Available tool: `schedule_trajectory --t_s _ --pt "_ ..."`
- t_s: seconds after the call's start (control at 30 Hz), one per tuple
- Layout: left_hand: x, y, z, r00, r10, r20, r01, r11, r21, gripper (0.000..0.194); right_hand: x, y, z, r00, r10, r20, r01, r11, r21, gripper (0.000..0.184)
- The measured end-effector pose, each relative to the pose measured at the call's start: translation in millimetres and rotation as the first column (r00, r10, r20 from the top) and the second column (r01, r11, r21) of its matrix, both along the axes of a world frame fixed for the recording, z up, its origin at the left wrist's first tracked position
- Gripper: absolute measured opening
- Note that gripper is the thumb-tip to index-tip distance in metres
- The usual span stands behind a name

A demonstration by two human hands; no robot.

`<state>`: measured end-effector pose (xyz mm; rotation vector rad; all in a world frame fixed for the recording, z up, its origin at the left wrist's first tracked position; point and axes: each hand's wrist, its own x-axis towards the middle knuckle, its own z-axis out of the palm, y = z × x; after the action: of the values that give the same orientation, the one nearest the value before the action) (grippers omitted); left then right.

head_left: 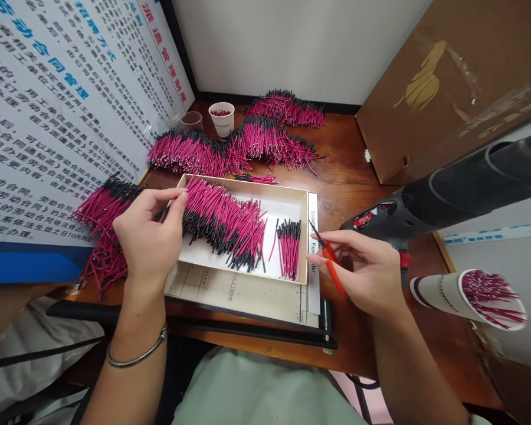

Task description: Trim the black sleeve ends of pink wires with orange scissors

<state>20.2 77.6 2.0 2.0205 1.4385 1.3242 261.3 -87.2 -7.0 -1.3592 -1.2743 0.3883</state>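
Note:
My left hand (153, 227) is closed in a pinch at the left end of a shallow cream box (243, 274). Whatever is between its thumb and finger is too small to make out. Inside the box lies a thick row of pink wires with black ends (225, 221), and a smaller upright bundle of wires (289, 251) stands apart at the right. Just past the box's right wall, my right hand (365, 265) grips an orange-handled tool (335, 276) with a thin dark tip pointing up and left. Its full shape is partly hidden by the fingers.
Under the box is a paper cutter (243, 301). Heaps of pink wires (190, 153) lie behind and at the left (108, 218). Wire-filled paper cups stand at the back (222, 125) and right (438, 292). A black tubular device (464, 177) and brown carton (442, 88) bound the right.

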Motion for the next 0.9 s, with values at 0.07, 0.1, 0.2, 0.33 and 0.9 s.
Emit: schedule_trajectory --t_s 0.07,0.1,0.2,0.33,0.9 --pt "-2 1 1.2 0.987 0.021 -0.162 -0.021 1.000 0.001 0.017 0 0 0.2 1.000 -0.007 -0.002 0.007 1.000 -0.002 0.025" --pt "-3 0 3.1 0.974 0.024 -0.226 -0.024 1.000 0.003 0.017 0 0 0.2 1.000 -0.009 -0.004 0.009 1.000 -0.005 0.025" --pt "2 -9 10.7 0.943 -0.003 -0.333 0.014 0.999 0.033 0.021 0 0 -0.4 1.000 -0.012 -0.013 0.012 1.000 -0.012 0.023" --pt "24 -29 16.5 0.907 -0.165 -0.388 0.202 0.978 0.057 0.026 -1 0 -1.6 0.999 -0.034 -0.034 0.033 0.999 -0.021 0.021" --pt "101 -36 13.5 0.372 -0.548 -0.749 0.384 0.826 -0.414 0.028 -6 4 -5.4 0.981 -0.123 -0.153 0.111 0.990 -0.087 0.034"
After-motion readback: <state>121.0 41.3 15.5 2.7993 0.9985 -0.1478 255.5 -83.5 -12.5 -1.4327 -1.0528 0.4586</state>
